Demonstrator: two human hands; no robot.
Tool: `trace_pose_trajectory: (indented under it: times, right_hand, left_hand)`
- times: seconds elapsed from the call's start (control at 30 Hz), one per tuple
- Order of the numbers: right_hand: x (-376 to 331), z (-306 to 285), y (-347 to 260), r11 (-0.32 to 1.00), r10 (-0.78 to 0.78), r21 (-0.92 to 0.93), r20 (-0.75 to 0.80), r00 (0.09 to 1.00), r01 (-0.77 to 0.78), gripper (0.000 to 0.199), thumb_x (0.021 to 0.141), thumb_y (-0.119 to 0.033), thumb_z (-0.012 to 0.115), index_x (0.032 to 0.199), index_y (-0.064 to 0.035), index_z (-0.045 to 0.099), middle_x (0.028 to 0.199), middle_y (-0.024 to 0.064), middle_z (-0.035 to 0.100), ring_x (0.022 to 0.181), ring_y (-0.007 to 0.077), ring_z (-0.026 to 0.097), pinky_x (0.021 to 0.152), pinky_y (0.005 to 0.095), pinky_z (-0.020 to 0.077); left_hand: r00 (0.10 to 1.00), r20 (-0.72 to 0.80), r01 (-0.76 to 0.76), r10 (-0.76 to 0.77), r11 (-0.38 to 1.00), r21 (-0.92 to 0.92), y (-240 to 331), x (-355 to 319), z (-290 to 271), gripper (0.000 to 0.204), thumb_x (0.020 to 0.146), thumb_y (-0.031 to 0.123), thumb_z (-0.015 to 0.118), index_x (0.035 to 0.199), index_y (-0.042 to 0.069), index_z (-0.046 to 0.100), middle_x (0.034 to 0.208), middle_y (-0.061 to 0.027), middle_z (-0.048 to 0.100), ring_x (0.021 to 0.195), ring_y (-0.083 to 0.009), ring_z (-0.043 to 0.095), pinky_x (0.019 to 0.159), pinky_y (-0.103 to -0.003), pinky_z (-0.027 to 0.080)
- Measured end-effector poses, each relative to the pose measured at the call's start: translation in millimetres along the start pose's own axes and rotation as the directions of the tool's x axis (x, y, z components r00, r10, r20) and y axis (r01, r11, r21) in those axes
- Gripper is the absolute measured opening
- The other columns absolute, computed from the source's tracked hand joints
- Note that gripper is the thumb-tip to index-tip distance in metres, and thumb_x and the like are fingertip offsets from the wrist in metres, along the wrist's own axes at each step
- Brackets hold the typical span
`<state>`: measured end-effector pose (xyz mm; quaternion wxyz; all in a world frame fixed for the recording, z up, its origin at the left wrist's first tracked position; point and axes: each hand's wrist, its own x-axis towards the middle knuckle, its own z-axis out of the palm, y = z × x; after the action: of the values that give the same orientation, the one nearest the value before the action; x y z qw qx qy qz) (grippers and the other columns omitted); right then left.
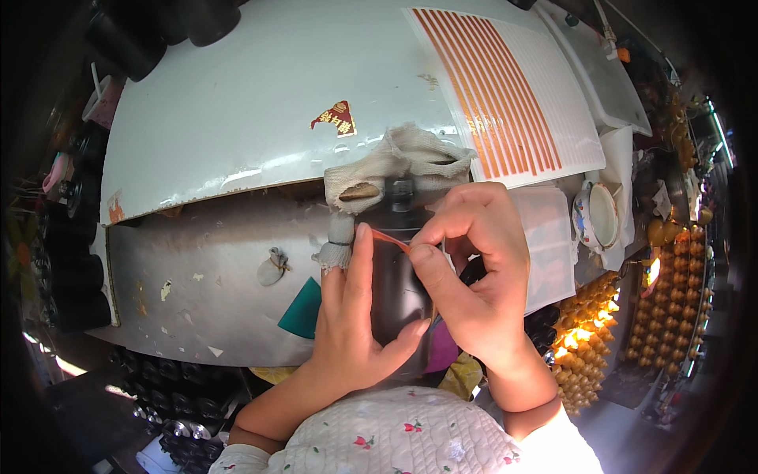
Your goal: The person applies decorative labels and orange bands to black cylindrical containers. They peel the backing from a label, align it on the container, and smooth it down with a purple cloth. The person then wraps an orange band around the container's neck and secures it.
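1. Grip: the left hand (347, 332) is wrapped around a dark glossy bottle (399, 292), thumb across its lower front, forefinger upright with a cloth wrap on its tip. The right hand (474, 268) pinches a thin orange strip (388, 238) between thumb and forefinger, closed on it.
2. Location: the bottle stands upright at the near edge of the worktable (221, 261), just in front of a folded beige cloth (407, 162).
3. Technique, as judged: keep the bottle steady with the left hand; hold the strip taut and level; press it down progressively to avoid wrinkles.
4. Labels: a white sheet of parallel orange strips (505, 87) lies at the far right corner. A small red-and-gold sticker (335, 118) sits mid-table on the white board. A teal scrap (304, 312) lies at the near edge.
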<state>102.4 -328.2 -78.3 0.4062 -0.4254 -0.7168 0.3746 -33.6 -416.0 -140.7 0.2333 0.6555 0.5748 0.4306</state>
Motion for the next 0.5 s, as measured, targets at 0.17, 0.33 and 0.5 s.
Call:
trace_pose_trajectory:
  times: [0.17,0.33,0.5]
  right_hand:
    - [-0.8,-1.0,9.8,0.998,0.063,-0.016,-0.028,0.998,-0.064,0.009,0.08,0.002,0.071,0.085,-0.0033,0.065,0.095,0.0053,0.052,0.072,0.0104,0.05,0.059,0.0241,0.0404]
    - [-0.8,-1.4,11.4,0.995,0.096,-0.027,-0.053,0.994,-0.097,0.009,0.08,0.001,0.071,0.084,-0.0032,0.065,0.095,0.0058,0.053,0.074,0.0108,0.05,0.061,0.0243,0.0414]
    - [1.3,-3.3,11.5,0.991,0.01,-0.134,-0.058,0.998,-0.017,0.01,0.078,0.002,0.071,0.084,-0.0028,0.065,0.094,0.0078,0.054,0.077,0.0135,0.053,0.063,0.0251,0.0433]
  left_hand:
    - [1.0,-0.012,-0.004,0.003,1.0,-0.012,-3.3,-1.1,1.0,0.098,0.076,0.028,0.077,0.15,-0.009,0.026,0.154,-0.0238,0.034,0.088,-0.0301,0.044,0.078,-0.039,0.044]
    - [1.0,-0.009,0.004,-0.005,0.999,-0.033,-2.7,-0.9,1.1,0.099,0.075,0.028,0.078,0.151,-0.008,0.026,0.151,-0.0236,0.038,0.087,-0.0289,0.043,0.078,-0.039,0.043]
    - [1.0,-0.015,-0.001,0.001,1.0,-0.018,-0.4,0.3,-0.1,0.096,0.074,0.026,0.079,0.15,-0.007,0.03,0.14,-0.0206,0.046,0.087,-0.0283,0.043,0.078,-0.038,0.042]
